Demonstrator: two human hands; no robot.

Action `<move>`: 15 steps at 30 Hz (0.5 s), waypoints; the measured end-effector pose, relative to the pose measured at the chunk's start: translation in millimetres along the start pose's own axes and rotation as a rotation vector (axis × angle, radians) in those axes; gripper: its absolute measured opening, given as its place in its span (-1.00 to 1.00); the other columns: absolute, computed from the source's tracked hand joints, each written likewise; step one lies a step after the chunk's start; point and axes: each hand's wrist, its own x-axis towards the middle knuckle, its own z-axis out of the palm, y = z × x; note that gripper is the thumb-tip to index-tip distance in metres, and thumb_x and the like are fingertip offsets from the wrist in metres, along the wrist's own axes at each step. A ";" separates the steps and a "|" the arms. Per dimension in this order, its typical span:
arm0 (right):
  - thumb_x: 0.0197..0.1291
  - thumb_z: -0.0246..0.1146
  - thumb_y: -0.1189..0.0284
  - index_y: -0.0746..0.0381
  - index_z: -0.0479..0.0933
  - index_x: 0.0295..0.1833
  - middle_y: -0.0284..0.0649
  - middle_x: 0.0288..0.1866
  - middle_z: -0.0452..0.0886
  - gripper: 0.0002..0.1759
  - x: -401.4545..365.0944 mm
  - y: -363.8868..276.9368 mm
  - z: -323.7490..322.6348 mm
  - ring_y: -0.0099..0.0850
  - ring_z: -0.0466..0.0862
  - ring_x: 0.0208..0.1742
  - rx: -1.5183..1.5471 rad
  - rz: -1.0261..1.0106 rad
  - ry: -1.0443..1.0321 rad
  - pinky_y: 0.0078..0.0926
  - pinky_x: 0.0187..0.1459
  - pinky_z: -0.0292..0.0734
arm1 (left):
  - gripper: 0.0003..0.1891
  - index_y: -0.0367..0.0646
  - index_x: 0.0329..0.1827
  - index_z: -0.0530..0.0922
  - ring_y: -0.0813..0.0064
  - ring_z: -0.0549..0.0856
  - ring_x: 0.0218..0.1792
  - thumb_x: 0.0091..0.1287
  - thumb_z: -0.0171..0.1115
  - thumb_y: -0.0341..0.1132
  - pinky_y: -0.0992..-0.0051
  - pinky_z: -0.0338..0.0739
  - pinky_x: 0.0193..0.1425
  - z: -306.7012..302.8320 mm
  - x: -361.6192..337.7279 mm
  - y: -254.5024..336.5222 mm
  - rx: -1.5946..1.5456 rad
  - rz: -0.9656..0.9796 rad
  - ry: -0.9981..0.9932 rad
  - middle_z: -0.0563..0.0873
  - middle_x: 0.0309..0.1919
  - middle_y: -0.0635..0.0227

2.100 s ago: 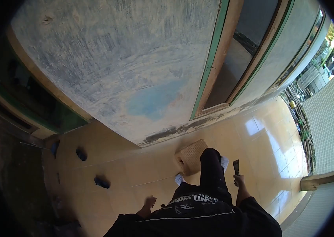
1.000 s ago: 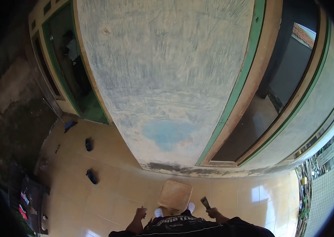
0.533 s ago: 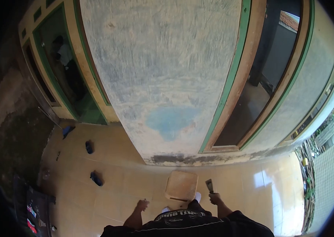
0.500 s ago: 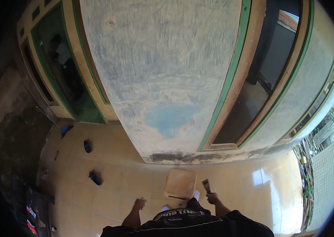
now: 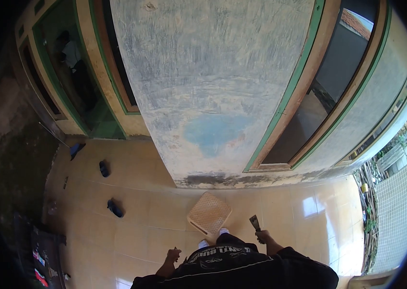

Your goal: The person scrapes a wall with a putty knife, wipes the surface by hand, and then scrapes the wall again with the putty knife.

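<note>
My right hand (image 5: 263, 236) is closed round the handle of a putty knife (image 5: 254, 222), its broad blade pointing up and away from me. My left hand (image 5: 172, 255) hangs low on the left, fingers drawn together; whatever may be in them is too small to make out. Just ahead of my feet stands a tan stool (image 5: 209, 212) with a woven-pattern top, apart from both hands. Beyond it rises a worn, patchy wall (image 5: 165, 91) with a light blue patch (image 5: 214, 132) low down.
Two dark sandals (image 5: 115, 208) lie on the tiled floor (image 5: 145, 202) to the left. A blue dustpan (image 5: 76, 151) sits near the doorway, where a person (image 5: 71, 55) stands inside. A green-edged window frame (image 5: 280, 135) borders the wall; a dark piece of furniture (image 5: 39, 255) is lower left.
My view has shifted, and the stool appears turned and further left relative to my body. The putty knife stays in my right hand. My left hand remains low with its fingers closed.
</note>
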 end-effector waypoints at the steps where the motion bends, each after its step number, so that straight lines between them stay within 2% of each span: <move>1: -0.06 0.33 0.27 0.30 0.51 -0.38 -0.20 -0.60 0.51 -0.70 0.1 -7.2 -0.7 -0.36 0.51 -0.66 0.022 -0.053 -0.001 -0.36 -0.63 0.42 | -0.66 -0.28 -0.36 0.57 0.39 0.57 -0.69 0.18 0.21 -0.10 0.34 0.56 -0.59 1.8 0.0 5.8 -0.013 -0.011 -0.001 0.59 -0.63 0.25; 5: -0.05 0.31 0.26 0.30 0.51 -0.39 -0.22 -0.61 0.50 -0.71 3.3 -39.1 4.5 -0.38 0.51 -0.67 0.051 -0.112 -0.021 -0.38 -0.64 0.41 | -0.66 -0.26 -0.37 0.58 0.40 0.56 -0.67 0.17 0.23 -0.09 0.34 0.56 -0.57 10.6 -0.9 39.1 0.030 -0.029 -0.010 0.60 -0.60 0.25; 7: -0.04 0.30 0.26 0.29 0.51 -0.39 -0.23 -0.61 0.50 -0.71 4.4 -51.3 7.5 -0.38 0.51 -0.67 0.039 -0.126 -0.041 -0.38 -0.64 0.41 | -0.61 -0.24 -0.35 0.59 0.42 0.61 -0.58 0.19 0.22 -0.01 0.37 0.56 -0.47 18.1 -6.8 54.7 0.336 -0.027 -0.320 0.61 -0.56 0.24; 8: -0.04 0.30 0.26 0.29 0.51 -0.39 -0.23 -0.61 0.51 -0.71 4.3 -55.1 8.8 -0.38 0.51 -0.67 0.032 -0.144 -0.057 -0.39 -0.64 0.41 | -0.61 -0.24 -0.35 0.59 0.42 0.61 -0.58 0.19 0.22 -0.01 0.37 0.56 -0.47 20.6 -20.5 47.2 0.336 -0.033 -0.315 0.61 -0.56 0.24; 10: -0.04 0.30 0.26 0.29 0.51 -0.39 -0.23 -0.61 0.51 -0.71 6.1 -59.4 10.4 -0.38 0.51 -0.67 0.019 -0.152 -0.071 -0.39 -0.63 0.41 | -0.55 -0.28 -0.28 0.62 0.35 0.66 -0.47 0.26 0.13 0.02 0.32 0.57 -0.35 23.2 -48.3 31.0 0.074 0.704 -0.249 0.64 -0.51 0.17; 15: -0.03 0.31 0.24 0.30 0.52 -0.38 -0.21 -0.61 0.52 -0.69 17.3 -55.4 18.7 -0.36 0.51 -0.66 -0.005 -0.100 -0.134 -0.37 -0.63 0.43 | -0.56 -0.29 -0.25 0.63 0.31 0.67 -0.43 0.27 0.11 0.00 0.30 0.56 -0.31 12.3 -48.2 58.4 0.332 0.602 -0.354 0.65 -0.49 0.13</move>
